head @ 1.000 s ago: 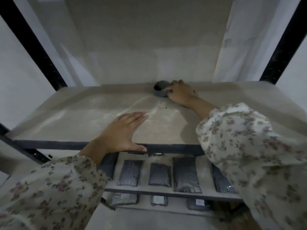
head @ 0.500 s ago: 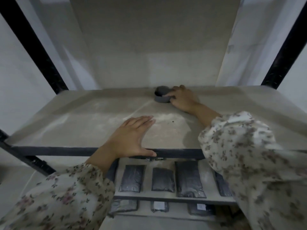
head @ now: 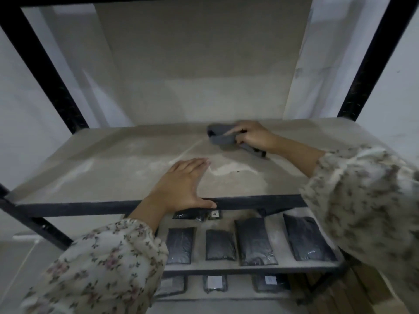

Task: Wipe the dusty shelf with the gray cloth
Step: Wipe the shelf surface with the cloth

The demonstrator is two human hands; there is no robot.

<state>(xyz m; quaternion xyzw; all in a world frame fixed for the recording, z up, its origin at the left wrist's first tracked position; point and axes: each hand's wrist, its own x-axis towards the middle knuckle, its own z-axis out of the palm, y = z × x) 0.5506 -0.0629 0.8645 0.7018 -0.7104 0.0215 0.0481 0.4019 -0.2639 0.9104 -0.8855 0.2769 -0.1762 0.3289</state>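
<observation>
The beige shelf board carries pale streaks and patches of dust, thickest near its middle. The gray cloth lies bunched on the board near the back wall, right of centre. My right hand grips the cloth from its right side, with a strip of cloth trailing under the wrist. My left hand rests flat on the board at the front, fingers together and pointing back, thumb hooked over the black front rail. It holds nothing.
Black metal uprights frame the shelf on both sides, with a black front rail. A lower shelf holds several dark flat packets. More packets lie below. White walls stand behind and beside.
My right hand has drawn the cloth slightly toward me and to the right, off the back edge; more cloth now shows. The left hand stays planted. The camera has tilted.
</observation>
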